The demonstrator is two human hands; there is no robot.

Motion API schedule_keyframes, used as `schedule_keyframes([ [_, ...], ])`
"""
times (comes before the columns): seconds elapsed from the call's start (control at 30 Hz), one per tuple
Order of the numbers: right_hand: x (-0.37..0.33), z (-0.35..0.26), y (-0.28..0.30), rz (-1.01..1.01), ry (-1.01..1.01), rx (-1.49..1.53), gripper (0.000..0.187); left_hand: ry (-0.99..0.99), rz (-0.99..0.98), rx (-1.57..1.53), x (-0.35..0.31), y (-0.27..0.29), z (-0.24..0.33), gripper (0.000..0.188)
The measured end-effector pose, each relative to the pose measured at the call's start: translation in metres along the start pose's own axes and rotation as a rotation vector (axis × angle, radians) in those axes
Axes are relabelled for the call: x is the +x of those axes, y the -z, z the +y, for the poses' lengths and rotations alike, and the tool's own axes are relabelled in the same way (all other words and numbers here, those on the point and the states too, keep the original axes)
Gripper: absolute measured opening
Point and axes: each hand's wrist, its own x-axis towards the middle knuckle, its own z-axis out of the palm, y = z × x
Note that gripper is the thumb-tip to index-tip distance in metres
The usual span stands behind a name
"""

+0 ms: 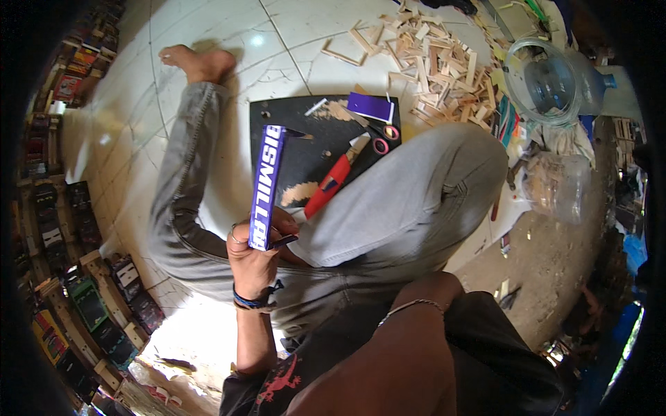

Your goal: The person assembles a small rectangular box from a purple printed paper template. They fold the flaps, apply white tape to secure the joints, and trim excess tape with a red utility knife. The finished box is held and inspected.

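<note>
My left hand (255,260) is closed round the lower end of a long, narrow purple panel (267,187) with white lettering down its face. The panel is held nearly upright in the picture, over the left edge of a black board (291,163), and a short dark piece juts out to the right at each of its ends. From the lower edge, my right forearm reaches across my lap; my right hand (440,284) is bent away at the wrist and its fingers are hidden. A red-handled knife (329,184) and scissors with pink-rimmed loops (380,139) lie on the board.
A purple strip (371,106) lies at the board's far edge. Beyond my bent leg is a heap of small wooden sticks (444,66). Clear plastic bottles (548,80) stand at the right. Several dark, colourful toy-like vehicles (87,298) line the left side.
</note>
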Motion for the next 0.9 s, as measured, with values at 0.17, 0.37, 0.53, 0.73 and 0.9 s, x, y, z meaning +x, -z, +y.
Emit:
schedule_keyframes([
  [0.17,0.003,0.032,-0.017,0.043,0.211,0.172,0.034,0.058,-0.079,-0.057,-0.008,0.011,-0.005,0.015],
  [0.37,-0.006,0.063,-0.042,0.16,0.297,0.317,0.033,0.371,0.177,0.054,-0.003,0.018,0.006,0.031],
  [0.53,-0.027,0.024,-0.03,0.052,-0.07,0.086,0.02,0.51,0.225,0.013,0.017,0.026,0.009,0.032],
  [0.73,-0.014,0.024,-0.015,0.058,0.086,-0.013,0.013,0.599,0.094,-0.093,0.035,0.035,0.019,0.032],
  [0.9,-0.025,0.017,-0.032,0.169,-0.029,-0.022,0.01,0.609,0.024,-0.34,0.043,0.042,0.023,0.025],
])
